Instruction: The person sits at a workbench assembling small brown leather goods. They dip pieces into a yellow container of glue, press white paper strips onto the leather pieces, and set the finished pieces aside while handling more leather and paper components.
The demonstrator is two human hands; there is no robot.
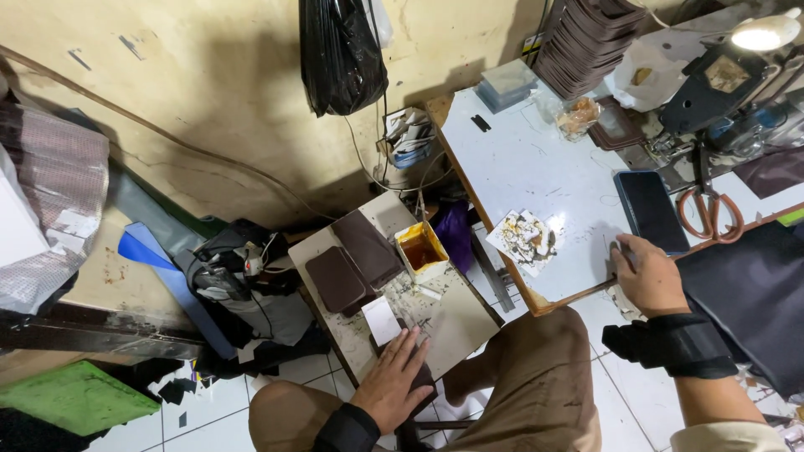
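Under left grip (pixel 392 381), dark piece (pixel 421 378)

a phone (pixel 651 211) lies flat on the white table, its screen dark and blank, a black rectangle with a bluish edge, just beside the scissors. a small open carton (pixel 421 249) with yellow-orange walls stands on the low board, holding brown liquid. a black plastic bag (pixel 341 52) hangs against the wall above. a clear plastic box (pixel 505 84) sits at the table's far corner, and a crumpled clear packet (pixel 577 116) with something orange inside lies near it. a white bag (pixel 649 74) rests beside the stack of dark pieces.
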